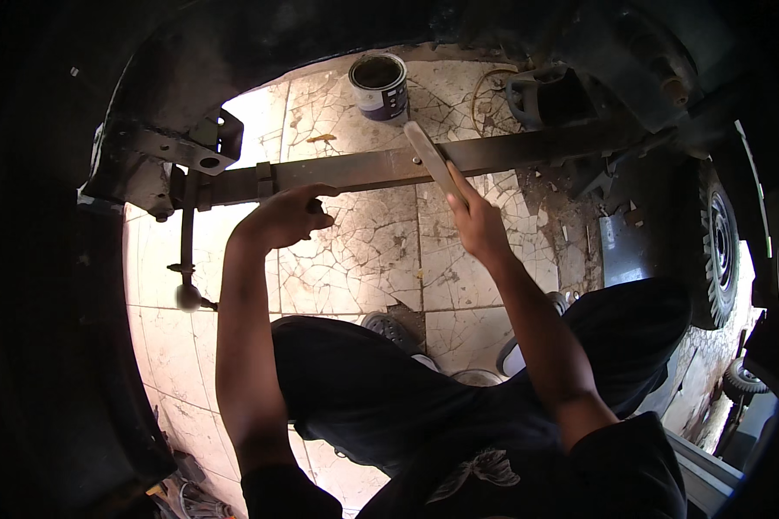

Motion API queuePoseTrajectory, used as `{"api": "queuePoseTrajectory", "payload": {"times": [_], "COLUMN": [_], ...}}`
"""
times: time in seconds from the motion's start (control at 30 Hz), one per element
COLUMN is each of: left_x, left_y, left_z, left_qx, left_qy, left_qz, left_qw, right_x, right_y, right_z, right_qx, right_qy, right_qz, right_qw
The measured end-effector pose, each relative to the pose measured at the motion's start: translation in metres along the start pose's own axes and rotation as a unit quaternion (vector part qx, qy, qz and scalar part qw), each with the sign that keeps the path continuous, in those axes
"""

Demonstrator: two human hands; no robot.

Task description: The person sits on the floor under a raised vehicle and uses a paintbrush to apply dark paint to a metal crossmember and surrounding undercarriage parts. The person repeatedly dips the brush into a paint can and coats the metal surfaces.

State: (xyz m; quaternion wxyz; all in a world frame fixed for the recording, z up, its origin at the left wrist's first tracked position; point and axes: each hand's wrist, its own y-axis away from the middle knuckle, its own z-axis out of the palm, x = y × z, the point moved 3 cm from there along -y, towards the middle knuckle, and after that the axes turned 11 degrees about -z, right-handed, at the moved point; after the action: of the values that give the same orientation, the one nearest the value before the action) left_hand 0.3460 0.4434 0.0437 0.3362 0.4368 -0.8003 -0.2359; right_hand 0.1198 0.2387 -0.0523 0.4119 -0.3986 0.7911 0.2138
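A long dark metal leaf spring (355, 173), with a clip band near its left end and a small bolt near its middle, runs across in front of me. My right hand (480, 227) is closed round the near end of a long, flat, pale tool (431, 157) with a rounded tip. It slants over the spring near the bolt; it resembles a wooden-backed brush, but I see no bristles. My left hand (287, 216) hangs at the spring's near edge, holding nothing. Its index finger stretches along the metal and the thumb stands apart; whether it touches cannot be told.
Beyond the spring, a paint can (379, 86) stands on the cracked tile floor (346, 259), with a grey plastic container (550, 97) farther right. A bracket (208, 149) and a rod with a ball end (189, 297) are at left. A tyred wheel (720, 246) stands at right.
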Motion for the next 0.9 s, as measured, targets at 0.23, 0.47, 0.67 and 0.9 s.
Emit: {"api": "queuePoseTrajectory", "payload": {"times": [0.23,0.47,0.67,0.9], "left_x": [0.012,-0.003,0.015,0.03], "left_y": [-0.004,-0.004,0.011,0.005], "left_z": [0.006,0.007,0.005,0.015], "left_qx": [-0.025,-0.011,-0.006,-0.017], "left_qy": [0.021,0.008,0.0,-0.016], "left_qz": [0.039,0.003,0.056,0.037], "left_qw": [0.999,1.0,0.998,0.999], "right_x": [0.001,0.003,0.022,0.04], "right_y": [-0.003,0.002,0.024,-0.015], "right_z": [-0.008,-0.028,-0.039,-0.048], "right_qx": [0.008,0.013,0.04,0.046], "right_qy": [0.116,0.139,0.135,0.142], "right_qz": [-0.03,-0.035,-0.051,-0.034], "right_qw": [0.993,0.99,0.989,0.988]}}
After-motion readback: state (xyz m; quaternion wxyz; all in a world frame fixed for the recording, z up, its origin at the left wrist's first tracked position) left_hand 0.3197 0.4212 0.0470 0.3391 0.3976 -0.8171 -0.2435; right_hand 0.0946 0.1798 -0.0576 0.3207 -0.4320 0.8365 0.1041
